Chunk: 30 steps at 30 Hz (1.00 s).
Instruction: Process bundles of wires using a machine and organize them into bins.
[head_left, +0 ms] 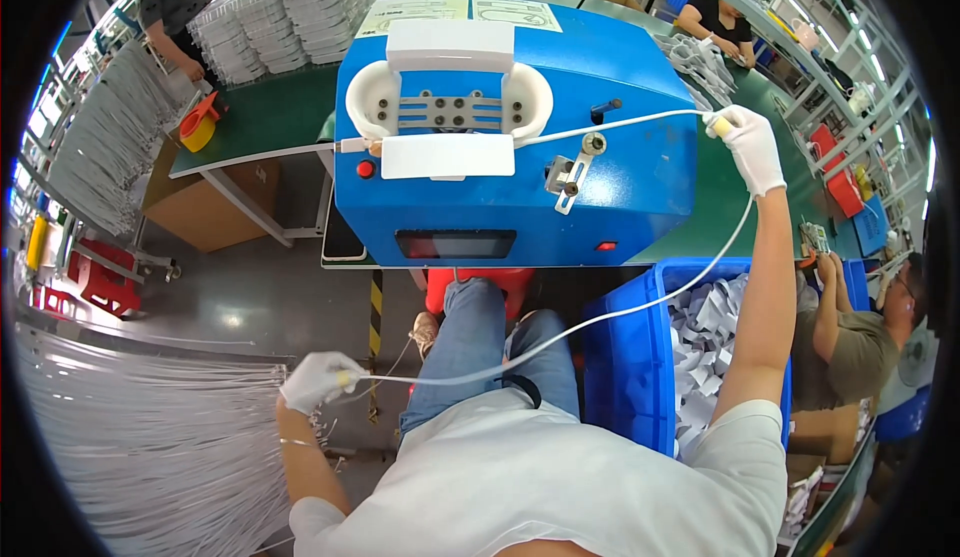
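A white cable [590,325] sags in a long curve between my two gloved hands. My left hand [318,381], low on the left, has its fingers closed on one end of it, beside a mass of hanging white cables [150,447]. My right hand [752,152] is raised at the right of a blue machine [620,202] and grips the cable near the machine's right edge. From that hand the cable also runs left to the machine's white winding holder [527,102], where a white flat plate [448,157] stands in front.
A blue bin [660,357] with white paper-like pieces stands right of my legs. Left of the machine, a green table [245,127] bears an orange-yellow tape dispenser [198,125] and stacked white coils [290,22]. Co-workers sit at right; another person stands far left.
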Tool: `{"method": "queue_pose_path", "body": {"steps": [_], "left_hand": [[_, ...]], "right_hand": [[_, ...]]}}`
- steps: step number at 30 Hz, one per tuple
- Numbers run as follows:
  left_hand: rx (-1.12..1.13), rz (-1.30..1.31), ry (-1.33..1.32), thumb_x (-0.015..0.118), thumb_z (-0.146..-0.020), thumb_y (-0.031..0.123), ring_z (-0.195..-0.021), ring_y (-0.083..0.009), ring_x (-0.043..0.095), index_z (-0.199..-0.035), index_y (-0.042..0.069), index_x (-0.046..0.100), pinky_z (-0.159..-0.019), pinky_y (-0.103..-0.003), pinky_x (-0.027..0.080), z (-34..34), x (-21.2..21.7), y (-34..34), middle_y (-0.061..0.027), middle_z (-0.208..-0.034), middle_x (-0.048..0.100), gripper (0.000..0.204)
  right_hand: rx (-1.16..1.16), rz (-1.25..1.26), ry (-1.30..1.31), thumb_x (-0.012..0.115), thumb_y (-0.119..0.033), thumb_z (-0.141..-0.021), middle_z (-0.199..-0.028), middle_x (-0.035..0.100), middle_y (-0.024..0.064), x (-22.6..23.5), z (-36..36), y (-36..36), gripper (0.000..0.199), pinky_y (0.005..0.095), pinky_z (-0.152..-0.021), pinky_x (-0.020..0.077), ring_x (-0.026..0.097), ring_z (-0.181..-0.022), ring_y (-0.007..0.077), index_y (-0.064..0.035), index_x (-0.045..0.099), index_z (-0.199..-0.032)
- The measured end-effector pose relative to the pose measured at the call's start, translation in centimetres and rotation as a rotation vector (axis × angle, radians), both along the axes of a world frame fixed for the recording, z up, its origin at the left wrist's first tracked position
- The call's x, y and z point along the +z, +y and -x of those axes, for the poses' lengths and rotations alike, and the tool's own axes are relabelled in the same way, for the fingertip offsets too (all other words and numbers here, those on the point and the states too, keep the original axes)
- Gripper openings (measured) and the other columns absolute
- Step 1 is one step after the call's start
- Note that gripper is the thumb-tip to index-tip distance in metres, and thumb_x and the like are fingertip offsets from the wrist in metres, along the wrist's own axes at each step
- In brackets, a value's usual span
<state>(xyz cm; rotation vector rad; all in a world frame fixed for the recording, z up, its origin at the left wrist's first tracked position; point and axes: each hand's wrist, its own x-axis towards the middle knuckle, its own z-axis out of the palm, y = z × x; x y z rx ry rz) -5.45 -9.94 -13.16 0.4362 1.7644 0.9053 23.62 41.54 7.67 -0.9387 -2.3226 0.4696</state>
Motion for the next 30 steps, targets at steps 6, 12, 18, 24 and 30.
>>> {"method": "queue_pose_path", "body": {"steps": [6, 12, 18, 24, 30], "left_hand": [[-0.064, 0.187, 0.136, 0.066, -0.081, 0.019, -0.061, -0.011, 0.054, -0.09, 0.0, 0.07, -0.059, -0.026, 0.044, -3.9, -2.3, 2.4, -0.0058, -0.07, 0.063, 0.021], [-0.339, -0.169, 0.067, 0.063, -0.083, 0.015, -0.064, -0.0109, 0.057, -0.094, 0.0, 0.069, -0.062, -0.024, 0.047, -6.1, -1.3, 6.7, -0.0073, -0.082, 0.067, 0.021], [-0.437, -0.156, -0.054, 0.062, -0.085, 0.019, -0.061, -0.0074, 0.051, -0.097, 0.002, 0.07, -0.055, -0.022, 0.043, -7.7, 1.1, 9.1, -0.0018, -0.07, 0.06, 0.022], [-0.456, -0.113, -0.223, 0.06, -0.088, 0.02, -0.061, -0.0072, 0.051, -0.101, 0.002, 0.068, -0.053, -0.02, 0.041, -8.5, 2.6, 10.9, -0.001, -0.069, 0.058, 0.024], [-0.528, -0.265, -0.344, 0.059, -0.09, 0.019, -0.073, -0.0097, 0.057, -0.109, 0.0, 0.064, -0.066, -0.022, 0.05, -10.4, 0.5, 12.7, -0.0047, -0.084, 0.062, 0.027]], "right_hand": [[-0.048, -0.007, 0.237, 0.059, -0.015, -0.089, -0.07, 0.059, -0.0029, 1.0, -1.6, -3.6, 0.016, 0.0188, -0.056, 0.0341, 0.045, -0.062, 0.003, -0.0021, 0.066, -0.083], [-0.159, 0.096, 0.256, 0.062, -0.017, -0.089, -0.065, 0.054, -0.0074, 0.9, -4.2, -5.6, 0.015, 0.0174, -0.046, 0.0233, 0.034, -0.052, -0.0013, -0.0047, 0.067, -0.081], [-0.145, 0.204, 0.249, 0.061, -0.018, -0.089, -0.062, 0.052, -0.0071, 0.1, -6.4, -6.0, 0.015, 0.0167, -0.04, 0.0188, 0.031, -0.045, -0.0022, -0.0056, 0.064, -0.08], [-0.005, 0.275, 0.282, 0.058, -0.016, -0.09, -0.063, 0.054, -0.0039, -0.6, -6.8, -6.6, 0.015, 0.0157, -0.039, 0.0221, 0.035, -0.043, -0.0012, -0.0055, 0.062, -0.08], [0.113, 0.417, 0.263, 0.061, -0.017, -0.088, -0.059, 0.052, -0.0032, -0.7, -4.4, -8.8, 0.016, 0.0164, -0.038, 0.0245, 0.038, -0.042, 0.0002, -0.0032, 0.06, -0.08]]}}
